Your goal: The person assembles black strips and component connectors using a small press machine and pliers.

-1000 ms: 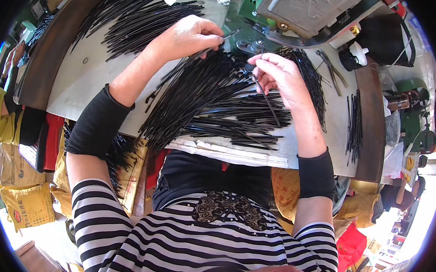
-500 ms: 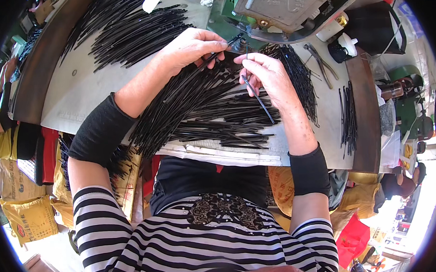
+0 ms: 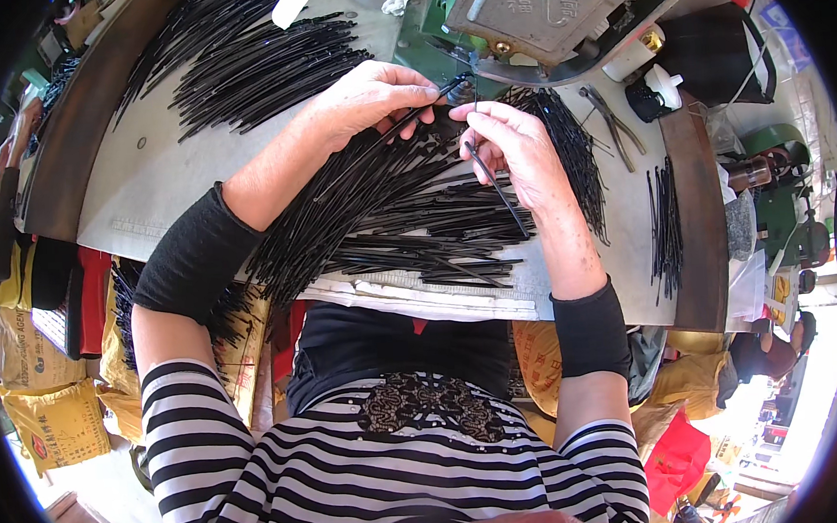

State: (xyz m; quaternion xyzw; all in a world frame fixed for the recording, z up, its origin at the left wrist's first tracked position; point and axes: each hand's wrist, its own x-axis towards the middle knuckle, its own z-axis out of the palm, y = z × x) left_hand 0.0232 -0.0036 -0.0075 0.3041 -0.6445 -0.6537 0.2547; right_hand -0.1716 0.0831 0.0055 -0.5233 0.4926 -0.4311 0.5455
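Observation:
My left hand (image 3: 372,98) pinches a long thin black rod (image 3: 450,86). Its far end reaches the metal part at the foot of a green machine (image 3: 417,58); whether it touches cannot be made out. Just to the right, the fingers of my right hand (image 3: 519,147) are closed around another slim black rod (image 3: 498,189), which slants down toward my wrist. A thin upright piece rises past my right fingertips to the machine. Beneath both hands spreads a loose heap of black rods (image 3: 339,195).
More black rods (image 3: 257,76) lie at the far left, and a small row (image 3: 665,230) at the right. Pliers (image 3: 615,128) rest beside a black-and-white container (image 3: 658,93). The machine's grey metal cover (image 3: 557,8) overhangs the far side. Another person's arm (image 3: 5,222) shows at the left.
Both hands keep their grips and nearly the same places. My left hand has shifted very slightly down and right, the rod tip staying by the machine.

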